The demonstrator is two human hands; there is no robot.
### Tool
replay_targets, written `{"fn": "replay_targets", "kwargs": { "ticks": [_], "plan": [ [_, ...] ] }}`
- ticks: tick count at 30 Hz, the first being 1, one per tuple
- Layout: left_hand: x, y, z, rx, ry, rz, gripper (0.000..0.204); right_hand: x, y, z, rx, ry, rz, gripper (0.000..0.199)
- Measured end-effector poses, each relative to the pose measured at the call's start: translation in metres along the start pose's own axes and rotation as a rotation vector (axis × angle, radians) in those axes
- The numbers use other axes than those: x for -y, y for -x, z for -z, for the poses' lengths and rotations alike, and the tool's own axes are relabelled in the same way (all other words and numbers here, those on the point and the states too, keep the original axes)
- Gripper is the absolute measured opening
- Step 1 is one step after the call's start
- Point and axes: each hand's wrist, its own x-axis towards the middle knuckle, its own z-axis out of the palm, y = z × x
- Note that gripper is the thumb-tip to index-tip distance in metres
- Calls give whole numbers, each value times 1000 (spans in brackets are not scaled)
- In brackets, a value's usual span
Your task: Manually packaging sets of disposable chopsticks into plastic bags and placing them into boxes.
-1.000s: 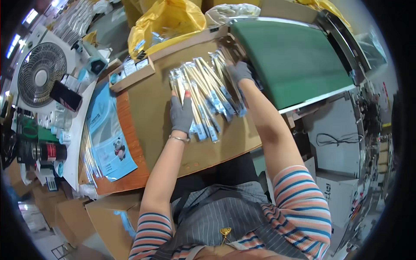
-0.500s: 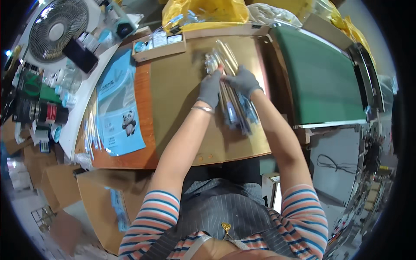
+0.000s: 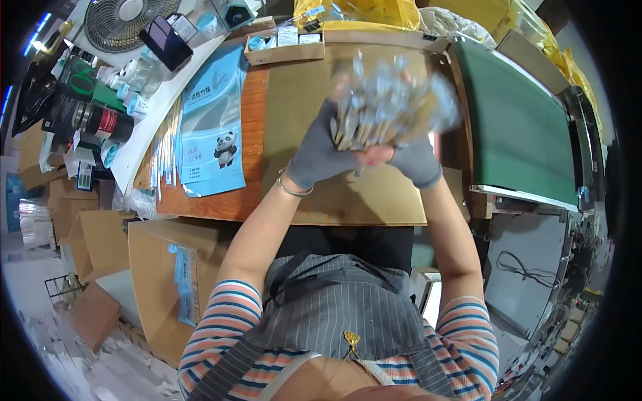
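Observation:
A thick bundle of chopsticks [image 3: 374, 110] in clear wrappers is gripped between my two hands above the work surface, its ends pointing up toward me. Motion smears its upper and right parts. My left hand [image 3: 322, 150], in a grey fingerless glove, closes round the bundle's left side. From the right, my right hand [image 3: 416, 162], gloved the same way, wraps its lower right side. The fingertips of both hands meet under the bundle. Below lies a brown board [image 3: 294, 167] on the table.
Blue printed bags [image 3: 217, 134] with a panda lie at left, beside loose chopsticks [image 3: 167, 157]. A small box of bottles [image 3: 284, 50] stands at the back. The green conveyor belt [image 3: 521, 127] runs along the right. A yellow bag [image 3: 374, 15] sits beyond the table; an open carton [image 3: 154, 281] is below left.
The bundle, lying lengthwise over the board before, is now lifted and turned end-on toward me. My hands have moved apart to its two sides. The whole view has shifted slightly.

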Motion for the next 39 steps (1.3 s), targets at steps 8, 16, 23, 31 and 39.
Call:
{"fn": "replay_targets", "kwargs": {
  "ticks": [8,16,23,31,39],
  "plan": [
    [-5,39,5,193,-180,177,67,27,38,-52,-6,141,-134,86],
    [-44,94,-17,-17,268,157,65,43,68,-87,21,139,-5,65],
    [-82,49,25,313,-388,-73,85,47,25,-85,300,226,549,118],
    [4,54,32,124,-283,98,76,-13,29,-55,130,166,33,103],
    [-45,111,-1,241,442,338,47,34,57,-91,235,354,44,58]
  ]
}}
